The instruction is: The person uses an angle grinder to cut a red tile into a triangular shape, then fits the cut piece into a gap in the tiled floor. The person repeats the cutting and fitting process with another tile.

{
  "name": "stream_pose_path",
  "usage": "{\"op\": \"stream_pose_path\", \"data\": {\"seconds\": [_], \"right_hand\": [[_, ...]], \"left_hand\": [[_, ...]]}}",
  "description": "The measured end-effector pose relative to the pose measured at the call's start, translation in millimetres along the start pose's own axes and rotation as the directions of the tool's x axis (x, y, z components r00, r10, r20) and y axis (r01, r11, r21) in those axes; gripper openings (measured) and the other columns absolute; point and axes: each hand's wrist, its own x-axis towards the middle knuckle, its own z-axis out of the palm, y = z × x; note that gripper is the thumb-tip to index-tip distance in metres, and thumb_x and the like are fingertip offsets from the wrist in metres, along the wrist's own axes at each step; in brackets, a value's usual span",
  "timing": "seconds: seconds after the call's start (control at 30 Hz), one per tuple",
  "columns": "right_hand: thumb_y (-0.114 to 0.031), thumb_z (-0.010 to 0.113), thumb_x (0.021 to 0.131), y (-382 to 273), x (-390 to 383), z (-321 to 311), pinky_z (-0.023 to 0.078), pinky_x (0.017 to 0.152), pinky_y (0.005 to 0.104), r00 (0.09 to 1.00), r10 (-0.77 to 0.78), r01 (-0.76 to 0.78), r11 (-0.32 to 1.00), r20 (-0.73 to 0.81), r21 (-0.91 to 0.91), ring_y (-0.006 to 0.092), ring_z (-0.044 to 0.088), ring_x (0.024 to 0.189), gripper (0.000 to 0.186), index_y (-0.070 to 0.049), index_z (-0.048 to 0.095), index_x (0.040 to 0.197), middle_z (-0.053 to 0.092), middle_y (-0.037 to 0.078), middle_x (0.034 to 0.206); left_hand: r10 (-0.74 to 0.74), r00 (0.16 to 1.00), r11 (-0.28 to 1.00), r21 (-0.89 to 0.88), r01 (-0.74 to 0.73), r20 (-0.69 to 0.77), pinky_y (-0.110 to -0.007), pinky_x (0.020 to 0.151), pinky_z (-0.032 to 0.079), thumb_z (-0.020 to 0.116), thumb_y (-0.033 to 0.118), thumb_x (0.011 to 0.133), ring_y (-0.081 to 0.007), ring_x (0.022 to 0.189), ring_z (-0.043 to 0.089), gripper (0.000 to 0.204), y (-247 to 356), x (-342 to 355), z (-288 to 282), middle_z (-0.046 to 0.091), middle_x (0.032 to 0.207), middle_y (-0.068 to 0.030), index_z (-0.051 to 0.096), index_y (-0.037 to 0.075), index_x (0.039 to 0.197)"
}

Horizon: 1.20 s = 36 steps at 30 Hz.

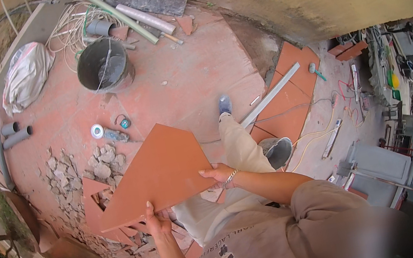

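A large cut terracotta tile (159,172) with angled edges is held up in front of me. My left hand (157,220) grips its near edge, the thumb on top and the other fingers mostly hidden beneath. At the tile's right edge my right hand (218,174), with a bracelet at the wrist, pinches it with the thumb on the upper face. Beneath and left of it lie broken tile pieces (91,189) and a heap of rubble (104,161). Just beyond the tile, an angle grinder (109,133) rests on the floor.
A black bucket (104,67) stands far left near a white sack (27,77), coiled cable and pipes (145,22). Right of my leg are a second bucket (277,152), laid tiles (290,109), a metal straightedge (272,94) and a mallet (316,71). Loose cords cross the right-hand floor.
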Motion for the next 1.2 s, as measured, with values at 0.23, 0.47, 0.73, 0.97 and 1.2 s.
{"op": "stream_pose_path", "data": {"seconds": [0.23,0.47,0.73,0.97,1.2], "right_hand": [[-0.017,0.070,0.103,-109.6,-50.3,-116.0,0.063,0.093,0.0410,0.998,-0.026,0.034,0.988,-0.051,0.151,0.0242,0.074,0.111,0.036,-0.008,0.061,0.137,0.070,0.009,0.128],[-0.019,0.071,0.102,-222.2,-125.5,-258.8,0.064,0.093,0.0415,0.967,-0.244,0.254,0.901,-0.075,0.351,0.0223,0.073,0.112,0.037,-0.006,0.061,0.136,0.071,0.008,0.127],[-0.029,0.063,0.108,-269.8,-168.6,-365.1,0.064,0.087,0.0422,0.914,-0.349,0.401,0.715,-0.205,0.572,0.0215,0.073,0.112,0.043,-0.004,0.058,0.142,0.068,0.007,0.134],[-0.038,0.061,0.108,-370.6,-115.9,-438.3,0.057,0.100,0.0409,0.757,-0.210,0.647,0.365,-0.618,0.669,0.0290,0.072,0.111,0.052,0.005,0.060,0.137,0.069,0.015,0.133],[-0.045,0.058,0.106,-431.0,-31.2,-488.9,0.052,0.079,0.0416,0.333,0.193,0.760,0.524,-0.923,0.384,0.0257,0.064,0.086,0.058,0.011,0.071,0.106,0.073,0.014,0.099]], "left_hand": [[-0.096,0.994,0.983,0.160,0.085,0.061,-0.040,0.106,0.061,0.076,0.018,0.097,-0.0228,0.120,0.070,0.043,-72.1,-24.7,156.1,0.073,0.131,-0.0061,0.063,0.009,0.137],[-0.203,0.973,0.899,0.415,0.142,0.107,-0.037,0.103,0.061,0.077,0.016,0.096,-0.0178,0.116,0.072,0.034,-165.8,-40.6,377.7,0.074,0.124,-0.0025,0.066,0.011,0.128],[-0.441,0.837,0.666,0.743,0.063,0.324,-0.035,0.094,0.065,0.076,0.013,0.097,-0.0172,0.109,0.075,0.030,-232.9,-40.1,597.6,0.076,0.121,-0.0025,0.067,0.010,0.125],[-0.616,0.688,0.474,0.878,-0.066,0.384,-0.037,0.091,0.065,0.074,0.014,0.099,-0.0193,0.109,0.075,0.029,-264.5,-7.7,713.9,0.075,0.121,-0.0035,0.066,0.011,0.127],[-0.752,0.610,0.341,0.939,0.039,0.248,-0.034,0.088,0.062,0.075,0.017,0.099,-0.0151,0.104,0.073,0.027,-346.2,104.7,787.1,0.074,0.116,-0.0009,0.065,0.014,0.124]]}}
